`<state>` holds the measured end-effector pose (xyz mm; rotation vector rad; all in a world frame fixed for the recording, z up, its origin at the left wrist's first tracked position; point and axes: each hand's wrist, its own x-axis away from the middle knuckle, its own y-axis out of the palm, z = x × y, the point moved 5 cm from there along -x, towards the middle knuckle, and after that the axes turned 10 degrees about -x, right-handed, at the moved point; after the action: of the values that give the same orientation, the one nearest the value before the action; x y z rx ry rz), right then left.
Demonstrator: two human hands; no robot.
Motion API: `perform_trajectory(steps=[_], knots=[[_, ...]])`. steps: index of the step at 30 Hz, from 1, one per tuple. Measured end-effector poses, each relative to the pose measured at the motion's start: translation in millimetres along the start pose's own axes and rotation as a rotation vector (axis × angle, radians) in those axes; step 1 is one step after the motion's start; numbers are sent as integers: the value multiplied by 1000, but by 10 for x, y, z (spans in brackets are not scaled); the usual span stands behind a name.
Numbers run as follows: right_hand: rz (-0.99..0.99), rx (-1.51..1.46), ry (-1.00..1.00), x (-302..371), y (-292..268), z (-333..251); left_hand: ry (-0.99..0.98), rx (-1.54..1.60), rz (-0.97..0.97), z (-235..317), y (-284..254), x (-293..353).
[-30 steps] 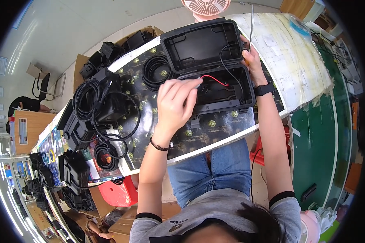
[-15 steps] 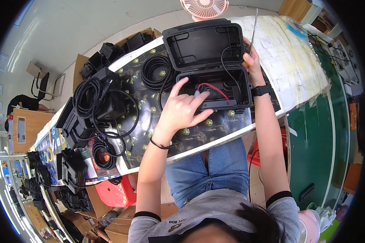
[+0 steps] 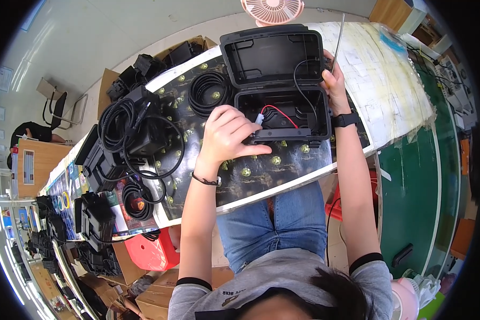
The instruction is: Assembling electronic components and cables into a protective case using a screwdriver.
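Note:
A black plastic box (image 3: 281, 136) lies on the table with its lid (image 3: 274, 53) swung up and away from me. Inside are a red wire (image 3: 282, 113), a pale connector (image 3: 260, 118) and a thin black cable (image 3: 304, 93). My left hand (image 3: 229, 133) curls at the box's front left corner, its index finger near the connector and its thumb stretched along the front. At the right side, by the hinge, my right hand (image 3: 333, 88) steadies the box and holds a thin metal rod (image 3: 338, 40) pointing up; the rod's lower end is hidden.
Coiled black cable (image 3: 208, 93) lies left of the box. More black boxes (image 3: 138, 136) with cables are heaped farther left. A pink fan (image 3: 272, 10) stands beyond the table; a red stool (image 3: 149, 253) is below it. A person (image 3: 29, 133) sits at far left.
My left hand has drawn back to the left, and its fingers have curled from pointing into the box. The box has shifted slightly right. My right hand keeps its hold.

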<state>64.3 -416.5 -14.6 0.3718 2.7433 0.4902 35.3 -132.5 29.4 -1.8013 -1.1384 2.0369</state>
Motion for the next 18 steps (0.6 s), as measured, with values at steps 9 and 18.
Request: perform_trajectory(steps=[9, 18], knots=[[-10, -34, 8, -20, -17, 41, -22, -96, 94, 34, -76, 24], [10, -29, -10, -14, -46, 59, 57, -99, 93, 8, -31, 48]])
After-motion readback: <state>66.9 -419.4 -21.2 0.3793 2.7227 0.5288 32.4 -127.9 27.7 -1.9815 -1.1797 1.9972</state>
